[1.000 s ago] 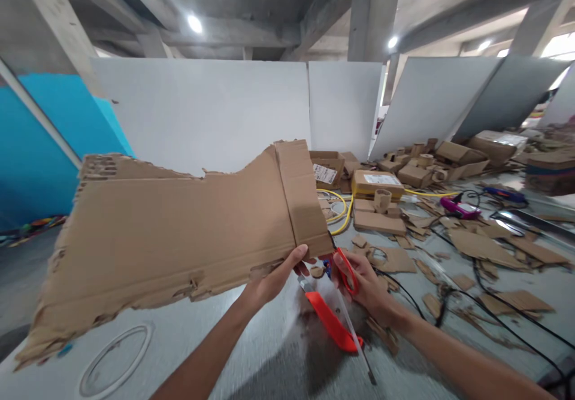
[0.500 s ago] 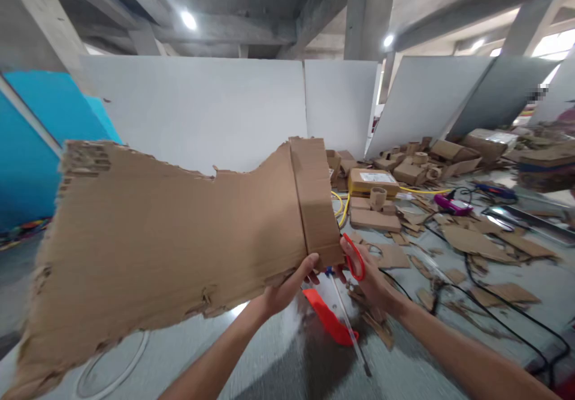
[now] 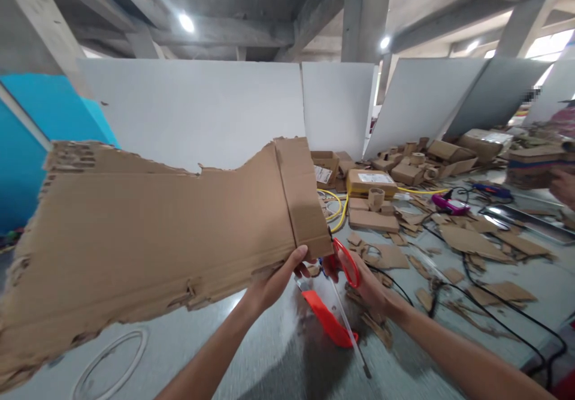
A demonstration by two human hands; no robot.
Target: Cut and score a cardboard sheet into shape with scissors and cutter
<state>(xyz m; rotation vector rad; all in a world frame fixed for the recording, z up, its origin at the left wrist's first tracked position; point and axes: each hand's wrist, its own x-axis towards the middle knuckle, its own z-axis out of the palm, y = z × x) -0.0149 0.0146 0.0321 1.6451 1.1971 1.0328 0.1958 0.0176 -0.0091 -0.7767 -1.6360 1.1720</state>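
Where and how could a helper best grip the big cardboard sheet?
The cardboard sheet is likely best gripped at the lower edge of its left part, coming from the person's left, palm below. It reaches the picture's left edge, no hand seen there; the left hand pinches the lower edge near the right end, and the right hand holds scissors beside that end.

The big cardboard sheet (image 3: 171,226) runs out past the left edge, and some fingers of the left grip (image 3: 281,277) are hidden behind it. The blades of the red-handled scissors (image 3: 356,271) can't be made out — whether they stand apart or together is unclear. The bottom edge cuts a white ring (image 3: 142,341), the right edge a co-worker's hand (image 3: 565,187); print on the box label (image 3: 375,178) is too small to read.
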